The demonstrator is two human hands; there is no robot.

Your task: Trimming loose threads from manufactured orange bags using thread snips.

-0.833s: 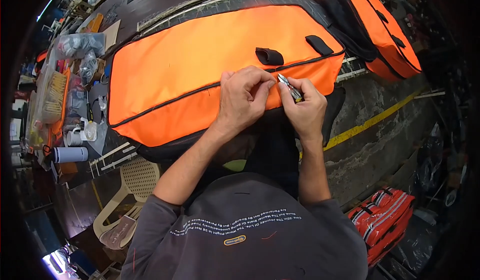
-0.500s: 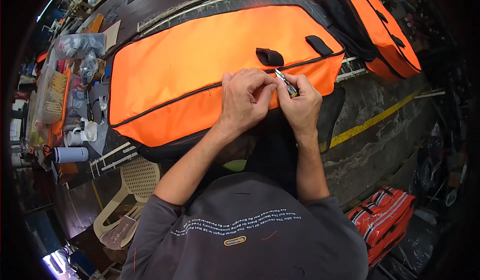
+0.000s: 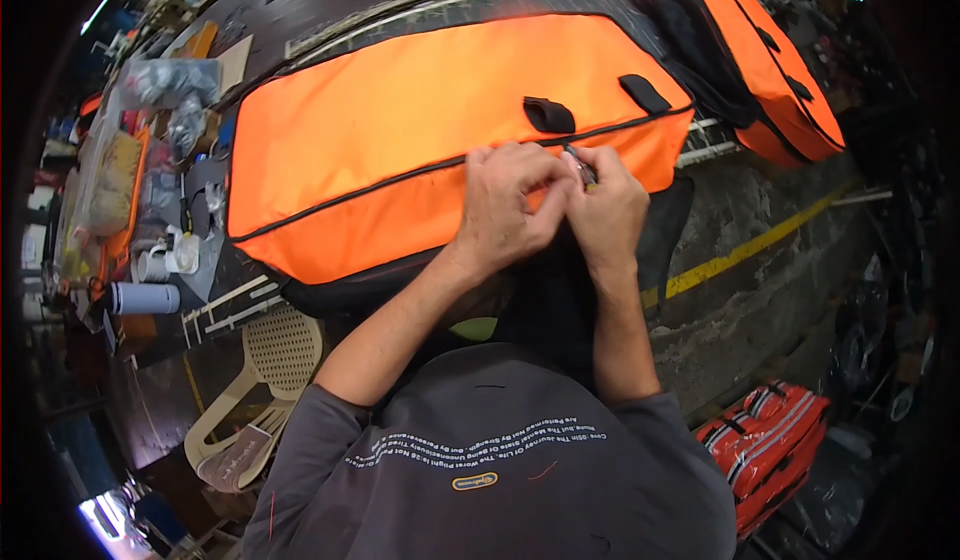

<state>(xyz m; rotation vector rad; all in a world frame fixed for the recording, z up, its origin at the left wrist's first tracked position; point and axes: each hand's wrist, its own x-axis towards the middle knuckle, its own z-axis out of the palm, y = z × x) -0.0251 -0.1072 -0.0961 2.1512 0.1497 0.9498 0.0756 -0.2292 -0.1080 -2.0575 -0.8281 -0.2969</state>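
R hand [image 3: 612,210] is gripping small hand tool [image 3: 586,173], fingers closed; L hand [image 3: 508,200] is curling in close beside, can't tell if holding anything. Orange bag [image 3: 400,130] is lying just beyond both.

The orange bag [image 3: 370,130] is grabbing all the brightness here, glowing just beyond the hands [image 3: 510,200], its colour close to washing out! A reddish haze smears its far edge. Far ahead and left of them, a white light strip [image 3: 103,5] slices the gloom; low on their left, a bluish-white glare [image 3: 108,518] flares. To their right, the floor [image 3: 760,270] sits dim. The small tool [image 3: 582,170] at the hands looks soft, the counter [image 3: 350,0] ahead bows, and the corners sink into black.
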